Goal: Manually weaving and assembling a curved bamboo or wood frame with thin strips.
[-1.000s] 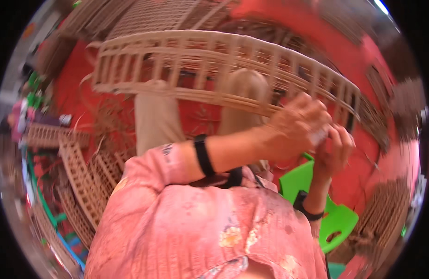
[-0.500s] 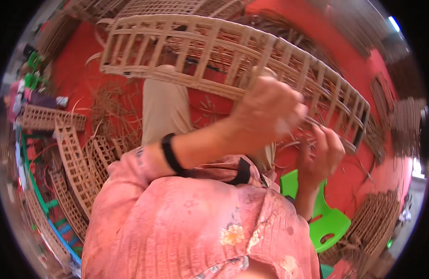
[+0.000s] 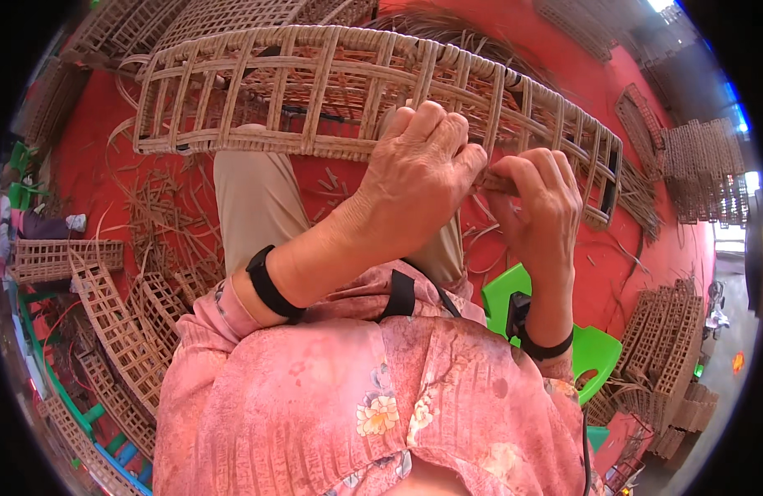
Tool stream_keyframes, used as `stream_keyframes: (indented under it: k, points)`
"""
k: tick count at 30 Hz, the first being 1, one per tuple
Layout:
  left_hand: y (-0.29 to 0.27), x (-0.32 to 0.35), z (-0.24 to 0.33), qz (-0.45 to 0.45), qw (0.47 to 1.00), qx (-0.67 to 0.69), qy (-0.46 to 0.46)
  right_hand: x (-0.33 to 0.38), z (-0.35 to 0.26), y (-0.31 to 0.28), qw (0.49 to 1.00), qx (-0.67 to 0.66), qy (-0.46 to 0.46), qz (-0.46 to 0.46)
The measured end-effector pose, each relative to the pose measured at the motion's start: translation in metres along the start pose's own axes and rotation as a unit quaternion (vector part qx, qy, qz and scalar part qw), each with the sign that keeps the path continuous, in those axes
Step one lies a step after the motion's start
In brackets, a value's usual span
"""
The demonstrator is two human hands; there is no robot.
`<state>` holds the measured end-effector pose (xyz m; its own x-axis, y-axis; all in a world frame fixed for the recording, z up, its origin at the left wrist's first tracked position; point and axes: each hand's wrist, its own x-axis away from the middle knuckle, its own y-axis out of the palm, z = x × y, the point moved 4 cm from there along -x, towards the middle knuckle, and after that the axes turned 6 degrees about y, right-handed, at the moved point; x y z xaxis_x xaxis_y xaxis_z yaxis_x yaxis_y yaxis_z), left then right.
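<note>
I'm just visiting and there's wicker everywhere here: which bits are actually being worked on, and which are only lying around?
In hand:
- curved lattice frame, across the knees
- left hand, on its lower rim
- right hand, pinching a cane strip

Lying about:
- finished lattice panels, on the left
- stacked panels, on the right
- loose cane scraps on the red floor
- green stool

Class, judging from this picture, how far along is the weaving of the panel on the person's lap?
Done: most of the panel is latticed. In hand: the left hand and right hand pinch a strand on its lower edge. Left: that edge near the right end looks unfinished.
</note>
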<state>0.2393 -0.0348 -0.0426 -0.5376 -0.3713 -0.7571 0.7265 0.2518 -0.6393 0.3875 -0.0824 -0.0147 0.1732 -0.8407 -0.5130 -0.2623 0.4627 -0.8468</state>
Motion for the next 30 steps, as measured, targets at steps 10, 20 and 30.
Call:
stream_keyframes:
  k: [10, 20, 30]
  points:
    - [0.004, 0.008, -0.005, 0.051, 0.993, 0.003, 0.104, 0.009, 0.007, 0.008, 0.997, -0.038, -0.035, 0.065]
    - [-0.031, 0.030, -0.024, 0.022, 0.999, -0.030, 0.034, 0.041, 0.038, -0.011, 0.988, 0.009, 0.063, 0.137]
    - [-0.035, 0.020, -0.022, -0.018, 0.999, 0.028, -0.005, 0.036, 0.039, -0.015, 0.996, -0.004, 0.050, 0.071]
